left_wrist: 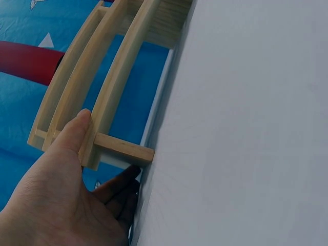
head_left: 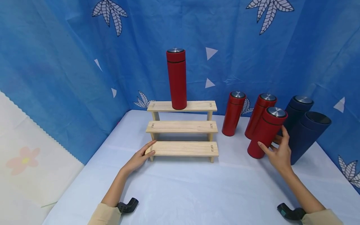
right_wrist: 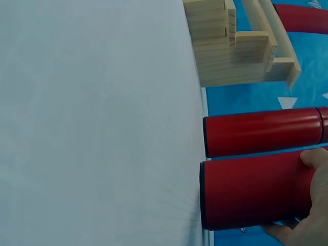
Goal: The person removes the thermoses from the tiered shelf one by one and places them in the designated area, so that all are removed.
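Observation:
A pale wooden three-step shelf [head_left: 182,126] stands mid-table, with one red flask [head_left: 176,79] upright on its top step. My left hand [head_left: 147,151] rests against the left end of the lowest step; in the left wrist view its thumb [left_wrist: 77,128] lies along that board [left_wrist: 118,77], fingers loose beneath. At the right my right hand [head_left: 271,137] grips the nearest red flask [head_left: 267,132], whose base stands on the table; thumb in front, fingers behind. The right wrist view shows this flask [right_wrist: 251,192] in the hand [right_wrist: 297,197].
Two more red flasks [head_left: 233,114] [head_left: 260,115] and two dark blue ones [head_left: 298,109] [head_left: 309,136] crowd the right rear. Blue patterned cloth [head_left: 70,62] walls in the white table [head_left: 182,187] at back and sides.

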Available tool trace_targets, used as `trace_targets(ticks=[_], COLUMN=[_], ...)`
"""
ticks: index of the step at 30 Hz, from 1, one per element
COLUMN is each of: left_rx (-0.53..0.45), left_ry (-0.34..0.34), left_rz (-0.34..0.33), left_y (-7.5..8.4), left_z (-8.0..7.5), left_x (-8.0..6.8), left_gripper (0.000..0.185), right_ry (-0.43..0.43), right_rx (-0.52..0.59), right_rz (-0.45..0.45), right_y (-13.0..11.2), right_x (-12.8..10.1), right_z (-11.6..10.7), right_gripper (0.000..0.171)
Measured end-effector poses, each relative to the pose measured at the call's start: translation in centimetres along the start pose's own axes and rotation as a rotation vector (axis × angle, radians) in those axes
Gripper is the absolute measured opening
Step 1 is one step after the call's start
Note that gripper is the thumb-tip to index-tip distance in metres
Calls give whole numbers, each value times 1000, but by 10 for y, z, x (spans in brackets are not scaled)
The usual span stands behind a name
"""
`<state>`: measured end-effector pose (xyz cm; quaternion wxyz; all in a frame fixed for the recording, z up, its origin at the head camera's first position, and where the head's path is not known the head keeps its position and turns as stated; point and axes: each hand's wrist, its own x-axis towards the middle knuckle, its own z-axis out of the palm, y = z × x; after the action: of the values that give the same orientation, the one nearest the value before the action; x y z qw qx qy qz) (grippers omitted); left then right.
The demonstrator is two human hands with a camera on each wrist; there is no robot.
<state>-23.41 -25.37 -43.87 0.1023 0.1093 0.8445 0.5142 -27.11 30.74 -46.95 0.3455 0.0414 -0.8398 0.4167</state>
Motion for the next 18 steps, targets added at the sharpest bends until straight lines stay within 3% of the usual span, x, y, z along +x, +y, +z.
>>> trace_targets(ticks=[5, 11, 15, 18], left_rx=[3, -13, -18, -18], left_ry=[-1, 1, -1, -2], left_rz=[-2, 2, 4, 1], left_y=[7, 4, 3, 3], left_z=[0, 0, 0, 0], left_x=[-3, -3, -2, -2], left_gripper=[58, 59, 59, 59], right_ry=[15, 3, 40, 133], right_rx=[-23, -49, -38, -42], right_rz=[-7, 13, -19, -162], right_y=[13, 11, -24, -67], right_x=[2, 4, 1, 0], right_z=[2, 1, -6, -13], right_gripper=[104, 106, 104, 86])
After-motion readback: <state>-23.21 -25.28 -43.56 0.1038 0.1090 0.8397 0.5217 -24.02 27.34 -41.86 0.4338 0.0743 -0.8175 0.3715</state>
